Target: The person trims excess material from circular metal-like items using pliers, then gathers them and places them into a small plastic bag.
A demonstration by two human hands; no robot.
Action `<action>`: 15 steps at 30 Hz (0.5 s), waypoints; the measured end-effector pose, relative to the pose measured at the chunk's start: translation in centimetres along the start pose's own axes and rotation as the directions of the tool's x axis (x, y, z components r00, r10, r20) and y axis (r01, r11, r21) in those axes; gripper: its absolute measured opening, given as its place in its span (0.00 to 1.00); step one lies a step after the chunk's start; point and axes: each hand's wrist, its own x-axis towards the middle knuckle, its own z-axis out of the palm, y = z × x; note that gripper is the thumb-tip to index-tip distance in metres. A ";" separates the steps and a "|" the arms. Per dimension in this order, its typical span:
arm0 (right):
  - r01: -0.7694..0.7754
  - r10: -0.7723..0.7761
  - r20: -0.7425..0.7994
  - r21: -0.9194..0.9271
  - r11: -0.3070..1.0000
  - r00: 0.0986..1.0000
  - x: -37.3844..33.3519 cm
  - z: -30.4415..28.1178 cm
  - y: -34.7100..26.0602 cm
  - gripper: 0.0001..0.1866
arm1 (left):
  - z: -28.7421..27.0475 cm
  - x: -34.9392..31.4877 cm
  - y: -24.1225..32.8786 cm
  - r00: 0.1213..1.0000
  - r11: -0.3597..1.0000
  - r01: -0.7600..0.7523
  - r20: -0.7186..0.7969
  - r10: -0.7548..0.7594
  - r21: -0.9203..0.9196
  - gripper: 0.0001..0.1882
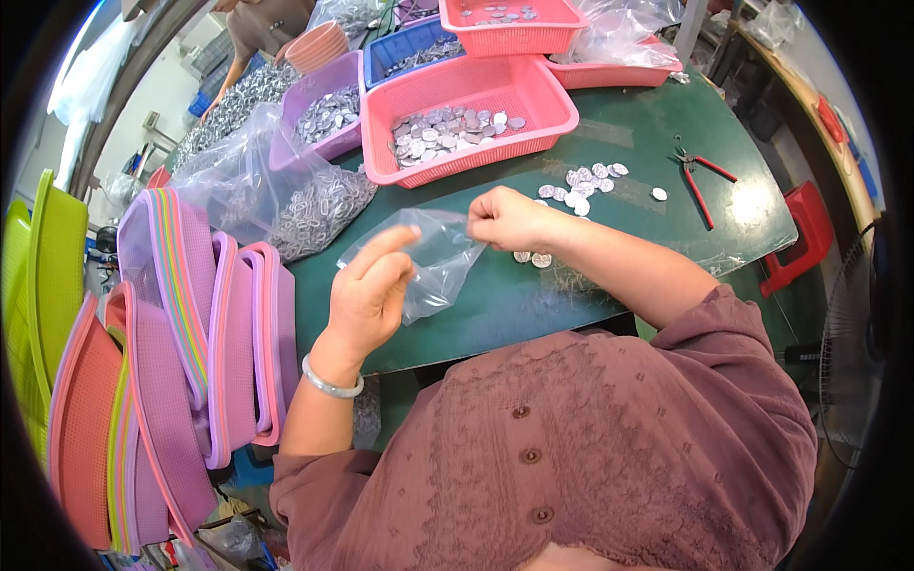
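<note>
A clear plastic bag hangs over the near part of the green table, its top edge pinched in my right hand. My left hand, with a pale bangle on its wrist, is in front of the bag's left side. Its index finger is stretched out, slightly blurred, with the thumb apart; the other fingers are partly hidden. Several round silver metal discs lie beyond my right forearm, and a few more discs show just below that wrist.
Red-handled pliers lie on the green table. A pink basket holds discs; purple and blue baskets stand behind. A bag of metal links sits left, above stacked baskets. A red stool stands right. Another person is far left.
</note>
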 end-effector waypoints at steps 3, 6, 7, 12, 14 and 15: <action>0.182 -0.124 0.174 -0.369 0.912 0.977 -0.7 -1.8 -1.0 0.12 | -0.5 -0.5 -0.1 0.987 0.994 0.050 0.160 -0.034 -0.101 0.06; 0.261 -0.164 0.239 -0.462 0.848 0.957 -1.5 -4.0 -4.3 0.15 | -0.6 -0.5 -0.1 0.987 0.994 0.076 0.149 -0.063 -0.081 0.05; 0.226 -0.215 0.080 -0.478 0.848 0.973 -1.3 -5.0 -4.8 0.15 | -0.6 -0.5 0.0 0.986 0.994 0.094 0.146 -0.085 -0.056 0.05; -0.008 -0.281 -0.379 -0.607 0.795 0.882 2.8 -14.8 -4.3 0.17 | -0.3 -0.5 -0.8 0.986 0.992 0.105 0.125 -0.112 0.063 0.07; 0.037 -0.272 -0.239 -0.684 0.729 0.932 5.4 -15.5 -3.7 0.19 | -0.4 -0.5 -1.4 0.984 0.987 0.114 0.124 -0.127 0.110 0.08; 0.063 -0.259 -0.167 -0.719 0.692 0.951 6.7 -15.4 -3.4 0.21 | -0.4 -0.5 -1.7 0.983 0.984 0.119 0.122 -0.135 0.132 0.08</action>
